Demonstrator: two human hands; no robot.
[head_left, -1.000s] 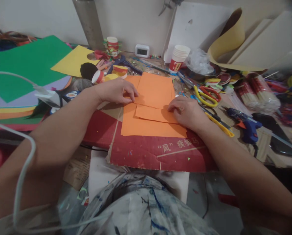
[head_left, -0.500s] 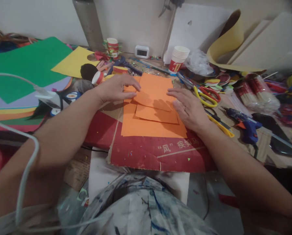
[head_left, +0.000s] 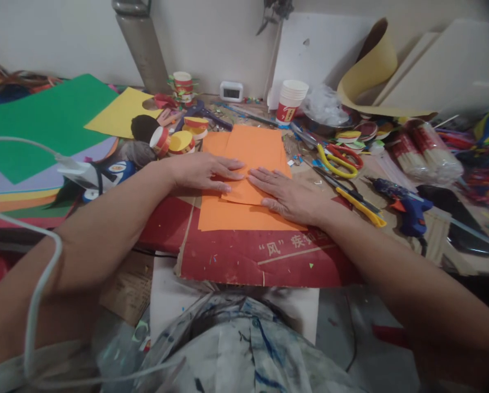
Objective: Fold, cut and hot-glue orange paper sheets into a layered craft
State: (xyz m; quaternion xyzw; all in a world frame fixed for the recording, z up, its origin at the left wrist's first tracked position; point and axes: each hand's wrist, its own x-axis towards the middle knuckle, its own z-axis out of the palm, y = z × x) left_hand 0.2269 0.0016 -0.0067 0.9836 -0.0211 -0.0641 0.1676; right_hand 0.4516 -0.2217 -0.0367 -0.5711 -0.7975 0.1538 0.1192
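Orange paper sheets (head_left: 255,144) lie overlapping on a red cardboard sheet (head_left: 228,256) in front of me. My left hand (head_left: 205,172) rests open on the left side of the upper orange sheets, fingers pointing right. From the other side, my right hand (head_left: 287,194) lies flat on the same paper, its fingers stretched toward the left hand's fingertips. Both palms face down and hold nothing. Parts of the sheets are hidden under the hands.
On the right are yellow-handled scissors (head_left: 337,164), a yellow utility knife (head_left: 361,206), a blue glue gun (head_left: 408,204) and a black phone (head_left: 459,224). Stacked paper cups (head_left: 290,103) and a small clock (head_left: 231,91) stand behind. Green paper (head_left: 51,117) is left; a white cable (head_left: 47,278) crosses my left arm.
Both hands have come down from the edges of the top orange sheets and moved inward onto them. The smaller pieces now lie flatter and more closely stacked. The view has shifted slightly.
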